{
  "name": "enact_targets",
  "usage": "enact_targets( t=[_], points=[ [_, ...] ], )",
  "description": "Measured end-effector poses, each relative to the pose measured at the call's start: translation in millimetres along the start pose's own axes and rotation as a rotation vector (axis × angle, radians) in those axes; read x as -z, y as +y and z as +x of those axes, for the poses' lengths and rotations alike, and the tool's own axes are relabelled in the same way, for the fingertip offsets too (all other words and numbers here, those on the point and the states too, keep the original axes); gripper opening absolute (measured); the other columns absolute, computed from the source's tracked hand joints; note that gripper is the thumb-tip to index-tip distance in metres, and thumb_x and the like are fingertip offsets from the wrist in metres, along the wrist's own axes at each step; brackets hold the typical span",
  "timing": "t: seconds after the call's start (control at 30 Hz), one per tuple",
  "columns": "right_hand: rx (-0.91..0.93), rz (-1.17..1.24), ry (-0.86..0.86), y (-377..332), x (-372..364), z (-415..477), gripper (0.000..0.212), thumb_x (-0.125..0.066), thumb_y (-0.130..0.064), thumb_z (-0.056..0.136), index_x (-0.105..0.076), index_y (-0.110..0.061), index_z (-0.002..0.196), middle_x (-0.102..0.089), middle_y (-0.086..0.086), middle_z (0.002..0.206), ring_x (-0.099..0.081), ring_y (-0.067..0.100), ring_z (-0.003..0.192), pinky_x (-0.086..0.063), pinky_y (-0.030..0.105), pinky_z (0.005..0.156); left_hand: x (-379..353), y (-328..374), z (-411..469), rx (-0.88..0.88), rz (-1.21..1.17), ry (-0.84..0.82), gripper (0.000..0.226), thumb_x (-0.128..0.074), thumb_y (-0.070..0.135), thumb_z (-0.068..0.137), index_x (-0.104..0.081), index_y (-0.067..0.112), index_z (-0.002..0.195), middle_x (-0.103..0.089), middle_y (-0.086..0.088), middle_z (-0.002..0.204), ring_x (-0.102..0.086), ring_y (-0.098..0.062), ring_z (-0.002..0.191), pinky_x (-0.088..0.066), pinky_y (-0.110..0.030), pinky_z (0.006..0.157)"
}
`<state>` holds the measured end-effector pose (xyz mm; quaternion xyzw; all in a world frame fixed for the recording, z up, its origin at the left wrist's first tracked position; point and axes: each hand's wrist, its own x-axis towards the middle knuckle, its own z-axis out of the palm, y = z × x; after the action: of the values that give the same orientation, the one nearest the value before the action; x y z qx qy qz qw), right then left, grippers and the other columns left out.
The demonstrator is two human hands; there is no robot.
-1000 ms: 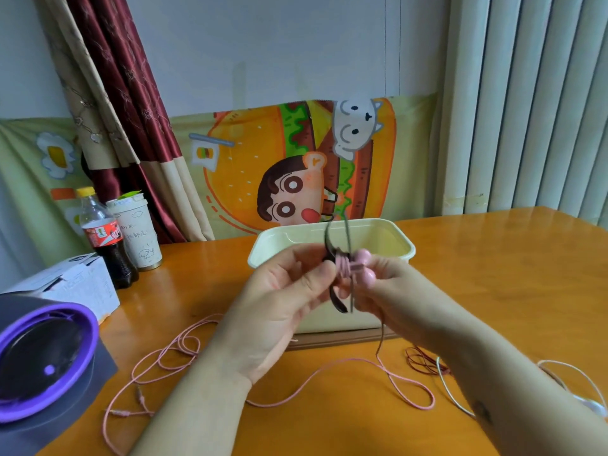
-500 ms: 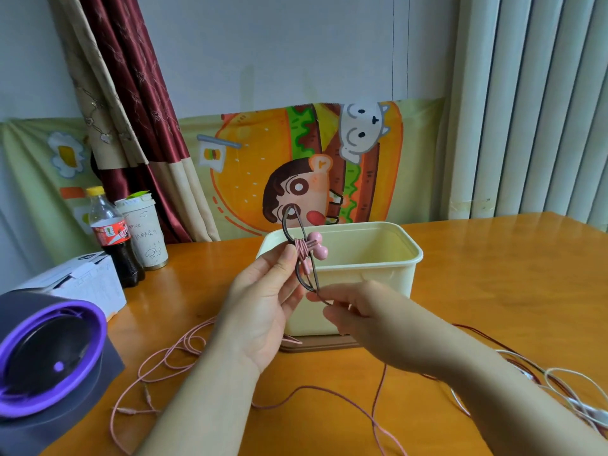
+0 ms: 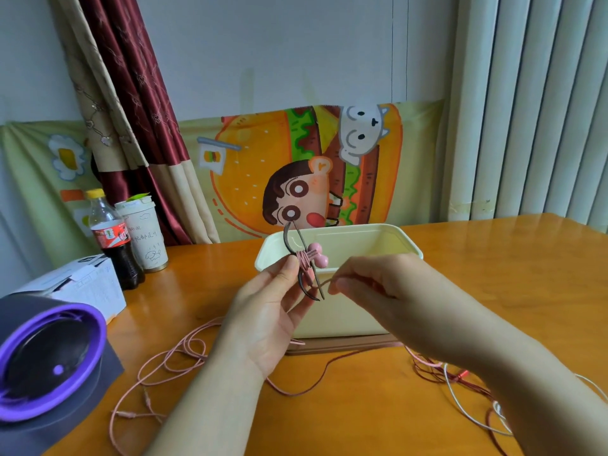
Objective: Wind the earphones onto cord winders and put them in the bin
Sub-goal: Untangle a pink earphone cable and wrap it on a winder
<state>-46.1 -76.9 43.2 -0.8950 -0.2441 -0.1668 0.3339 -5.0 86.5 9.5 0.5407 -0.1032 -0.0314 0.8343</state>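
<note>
Swung off the cord winder since a second ago, the right hand pinches the pink earphone cord just beside its lower prongs while the left hand's fingers grip the winder before the bin, above the tabletop: seemingly mid-winding, so the next wrap likely needs tension.

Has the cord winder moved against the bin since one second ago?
Yes. The cord winder moved left: earlier it was before the middle of the bin, now it is near its left end.
</note>
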Motion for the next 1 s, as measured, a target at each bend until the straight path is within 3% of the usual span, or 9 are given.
enact_targets(
  t=[0.13, 0.27, 0.4, 0.5, 0.7, 0.8, 0.93, 1.0],
  points=[
    [0.063, 0.04, 0.063, -3.9, 2.7, 0.7, 0.023, -0.056, -0.03, 0.094, -0.068, -0.018, 0.078, -0.053, -0.015, 0.054, -0.048, 0.002, 0.054, -0.033, 0.013, 0.049, -2.5, -4.4, -3.2, -0.024, 0.221, -0.073, 0.027, -0.062, 0.027, 0.079, -0.071, 0.016, 0.103, -0.075, 0.005, 0.087, -0.068, -0.005, 0.082, -0.053, -0.023, 0.073],
    [-0.022, 0.189, 0.247, 7.8, 17.1, 3.4, 0.033, -0.06, -0.038, 0.085, -0.063, -0.013, 0.065, -0.042, -0.012, 0.043, -0.038, 0.002, 0.041, -0.029, 0.009, 0.044, -5.5, -6.5, -6.0, -0.008, 0.46, -0.19, 0.023, -0.06, 0.022, 0.09, -0.066, 0.014, 0.11, -0.076, -0.001, 0.101, -0.067, -0.017, 0.105, -0.049, -0.039, 0.096],
    [-0.154, 0.336, 0.337, 28.1, 23.0, 4.0, 0.039, -0.058, -0.052, 0.076, -0.065, -0.014, 0.065, -0.042, -0.007, 0.048, -0.037, 0.001, 0.045, -0.032, 0.007, 0.046, -7.7, -6.0, -8.9, 0.038, 0.412, -0.275, 0.039, -0.063, 0.024, 0.079, -0.063, 0.008, 0.115, -0.074, -0.011, 0.106, -0.067, -0.028, 0.108, -0.046, -0.05, 0.104],
    [-0.211, 0.487, 0.312, 35.5, 13.9, 7.2, 0.037, -0.059, -0.055, 0.071, -0.063, -0.02, 0.059, -0.044, -0.01, 0.046, -0.039, 0.001, 0.045, -0.032, 0.015, 0.05, -8.6, -4.6, -11.1, 0.053, 0.413, -0.319, 0.037, -0.061, 0.022, 0.082, -0.061, 0.006, 0.114, -0.074, -0.012, 0.105, -0.069, -0.025, 0.102, -0.044, -0.052, 0.102],
    [-0.235, 0.608, 0.327, 40.1, 0.7, 11.0, 0.037, -0.06, -0.055, 0.07, -0.061, -0.022, 0.056, -0.04, -0.005, 0.052, -0.034, 0.01, 0.051, -0.031, 0.024, 0.053, -5.0, 0.4, -9.9, 0.114, 0.394, -0.351, 0.043, -0.061, 0.021, 0.083, -0.059, 0.0, 0.12, -0.074, -0.014, 0.106, -0.069, -0.024, 0.101, -0.055, -0.035, 0.088],
    [-0.215, 0.577, 0.374, 38.5, -0.8, 12.1, 0.041, -0.059, -0.055, 0.071, -0.062, -0.014, 0.063, -0.041, -0.007, 0.052, -0.036, 0.008, 0.052, -0.032, 0.023, 0.055, -5.1, 1.9, -11.0, 0.127, 0.372, -0.365, 0.04, -0.06, 0.02, 0.082, -0.059, 0.0, 0.117, -0.074, -0.013, 0.106, -0.071, -0.021, 0.095, -0.052, -0.042, 0.093],
    [-0.259, 0.581, 0.386, 42.6, -4.5, 12.5, 0.043, -0.059, -0.057, 0.07, -0.063, -0.014, 0.065, -0.042, -0.003, 0.055, -0.036, 0.011, 0.054, -0.032, 0.026, 0.056, -6.6, 5.3, -11.9, 0.099, 0.307, -0.38, 0.037, -0.061, 0.02, 0.081, -0.062, 0.004, 0.114, -0.074, -0.013, 0.106, -0.071, -0.02, 0.093, -0.055, -0.035, 0.085],
    [-0.3, 0.568, 0.313, 47.2, -15.0, 12.2, 0.041, -0.06, -0.053, 0.077, -0.062, -0.014, 0.065, -0.044, -0.001, 0.053, -0.039, 0.013, 0.053, -0.034, 0.024, 0.054, -8.7, 6.4, -12.4, 0.094, 0.236, -0.379, 0.035, -0.06, 0.019, 0.081, -0.063, 0.005, 0.114, -0.074, -0.011, 0.106, -0.071, -0.02, 0.093, -0.054, -0.034, 0.082]
  ],
)
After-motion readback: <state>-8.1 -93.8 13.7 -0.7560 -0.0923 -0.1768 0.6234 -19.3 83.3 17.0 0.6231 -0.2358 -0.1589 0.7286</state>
